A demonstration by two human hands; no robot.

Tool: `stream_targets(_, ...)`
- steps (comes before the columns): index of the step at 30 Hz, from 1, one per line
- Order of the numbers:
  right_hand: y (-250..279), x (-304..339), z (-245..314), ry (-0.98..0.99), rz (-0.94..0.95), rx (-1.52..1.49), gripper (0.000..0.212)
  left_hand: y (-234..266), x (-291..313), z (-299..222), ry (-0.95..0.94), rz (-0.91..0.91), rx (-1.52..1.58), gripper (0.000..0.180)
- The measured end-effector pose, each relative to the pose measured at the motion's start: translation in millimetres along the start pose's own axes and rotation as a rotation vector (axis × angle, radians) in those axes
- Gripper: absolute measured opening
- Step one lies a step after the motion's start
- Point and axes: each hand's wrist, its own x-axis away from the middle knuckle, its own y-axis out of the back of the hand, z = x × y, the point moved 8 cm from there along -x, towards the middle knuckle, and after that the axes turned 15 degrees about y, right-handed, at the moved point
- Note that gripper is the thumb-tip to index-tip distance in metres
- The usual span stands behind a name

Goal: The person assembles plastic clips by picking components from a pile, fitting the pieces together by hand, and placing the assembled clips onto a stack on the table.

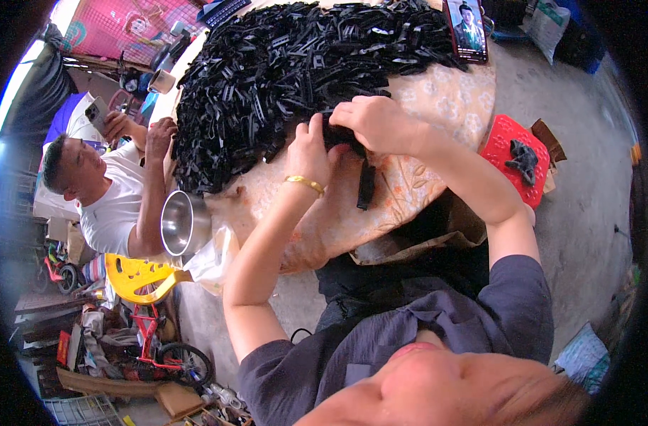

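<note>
A large heap of black strip-like pieces (267,85), some with slots, covers much of the table; their exact kind is too small to make out. At its near edge my left hand (311,153), with a gold bracelet (305,183) on the wrist, is closed with fingers pinched on a dark piece (336,136). My right hand (372,126) meets it from the other side, fingers bent over the same dark piece and partly hiding it. Just below my right hand, a single black strip (366,186) lies apart from the heap on the patterned tablecloth (437,103).
A steel bowl (185,223) stands at the table's left edge beside a clear plastic bag (216,264). Across from it sits another person (111,192) holding a phone (96,112). A lit phone (467,32) stands at the far right. A red stool (505,149) and yellow chair (136,277) flank the table.
</note>
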Motion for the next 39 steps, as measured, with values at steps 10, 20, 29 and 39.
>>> stream_targets(10, 5.2, 16.3, -23.3, -0.257, 0.227, -0.341, 0.032, 17.0, -9.3, -17.6, -0.27, -0.259, -0.048, 0.021)
stream_targets(20, 9.8, 13.9, -20.8, -0.115, 0.043, -0.245, 0.036, 44.3, -13.2, 2.8, -0.115, -0.394, 0.402, 0.017)
stream_targets(29, 33.5, 11.5, -30.2, -0.233, -0.169, -0.239, 0.03, 4.3, -27.1, 33.8, 0.239, 0.215, 1.29, 0.022)
stream_targets(39, 5.4, 15.9, -41.4, -0.593, -0.461, -0.974, 0.017, -17.2, -18.6, 22.4, 0.243, 0.34, 1.412, 0.033)
